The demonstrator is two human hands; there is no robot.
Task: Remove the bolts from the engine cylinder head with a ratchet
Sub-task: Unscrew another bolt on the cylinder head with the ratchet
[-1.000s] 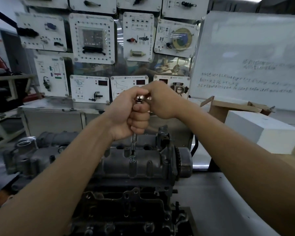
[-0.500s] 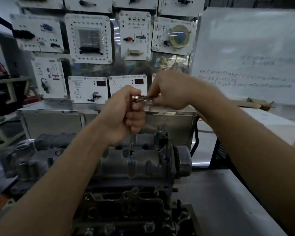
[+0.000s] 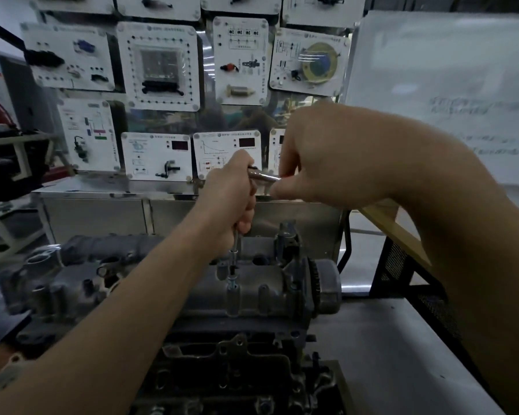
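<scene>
A person works a ratchet (image 3: 262,175) over an engine head (image 3: 246,292) that sits on a steel counter (image 3: 387,354), the head at about 6 o'clock from the hands. The left hand (image 3: 231,202) is wrapped tight around the upright extension (image 3: 235,244), its grip closed on the shaft, apparently to keep the tool plumb over the bolt (image 3: 231,280) seated in a boss on the head's near edge. The right hand (image 3: 327,157), at 3 o'clock from the left, pinches the ratchet's handle between fingers and thumb, a light hold that suggests the bolt is turning freely rather than needing force. The extension's lower end stands directly above the bolt; whether it is fully engaged is too blurred to tell. Training panels (image 3: 159,64) hang at 12 o'clock, a whiteboard (image 3: 447,85) at 2 o'clock.
</scene>
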